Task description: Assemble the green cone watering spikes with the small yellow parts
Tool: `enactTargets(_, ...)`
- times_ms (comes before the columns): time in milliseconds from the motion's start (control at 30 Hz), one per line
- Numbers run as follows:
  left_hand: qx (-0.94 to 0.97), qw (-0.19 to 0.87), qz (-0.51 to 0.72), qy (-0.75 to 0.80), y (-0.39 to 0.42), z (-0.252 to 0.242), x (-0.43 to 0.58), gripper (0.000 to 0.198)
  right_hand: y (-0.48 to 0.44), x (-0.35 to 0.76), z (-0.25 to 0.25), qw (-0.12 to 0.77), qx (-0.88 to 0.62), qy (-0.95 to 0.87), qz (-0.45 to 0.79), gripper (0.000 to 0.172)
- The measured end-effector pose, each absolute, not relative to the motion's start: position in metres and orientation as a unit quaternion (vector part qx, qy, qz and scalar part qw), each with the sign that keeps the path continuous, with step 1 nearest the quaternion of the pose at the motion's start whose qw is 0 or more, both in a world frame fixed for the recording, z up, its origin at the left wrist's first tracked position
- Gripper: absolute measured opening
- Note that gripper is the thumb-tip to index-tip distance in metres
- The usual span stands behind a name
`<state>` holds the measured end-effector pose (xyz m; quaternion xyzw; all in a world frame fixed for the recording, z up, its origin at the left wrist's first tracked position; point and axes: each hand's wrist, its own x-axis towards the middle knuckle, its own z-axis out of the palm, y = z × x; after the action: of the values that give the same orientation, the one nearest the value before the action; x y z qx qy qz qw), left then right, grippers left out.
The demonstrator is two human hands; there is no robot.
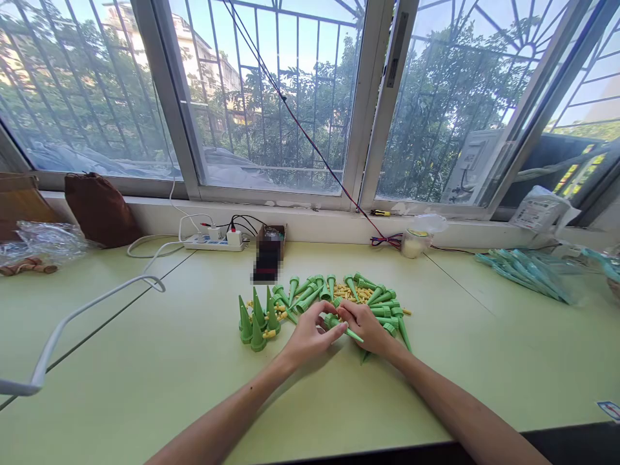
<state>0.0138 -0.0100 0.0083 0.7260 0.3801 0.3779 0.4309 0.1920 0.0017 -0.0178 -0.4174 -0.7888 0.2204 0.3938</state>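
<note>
My left hand [312, 332] grips a green watering spike [356, 336] between thumb and fingers, its point toward the lower right. Right beside it my right hand [365, 328] is closed, fingertips pinched together at the spike's wide end; what they pinch is hidden. Beyond both hands lies a heap of green spikes [309, 299] around a pile of small yellow valves [359, 293]. To the left stands a group of upright green spikes [258, 336], points up, some with a yellow valve [269, 334] at the side.
A pale green table [194, 381] carries everything. Behind the heap are a small box with a blurred dark object [268, 258], a power strip [213, 243] and a jar [414, 243]. Teal plastic bags [526, 271] lie right; a brown pouch [99, 210] and white metal rod [87, 310] are left.
</note>
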Motion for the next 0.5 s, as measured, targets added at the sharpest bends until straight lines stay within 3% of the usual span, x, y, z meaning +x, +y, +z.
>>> enactTargets(167, 0.762, 0.345, 0.398, 0.377, -0.0093, 0.0015, 0.0147, 0.029, 0.0039, 0.1917, -0.0217, 0.394, -0.429, -0.782, 0.221, 0.034)
enactTargets(500, 0.781, 0.312, 0.404, 0.358, -0.0091, -0.0027, 0.0140, 0.030, 0.0037, 0.1914, -0.0195, 0.411, -0.424, -0.780, 0.207, 0.034)
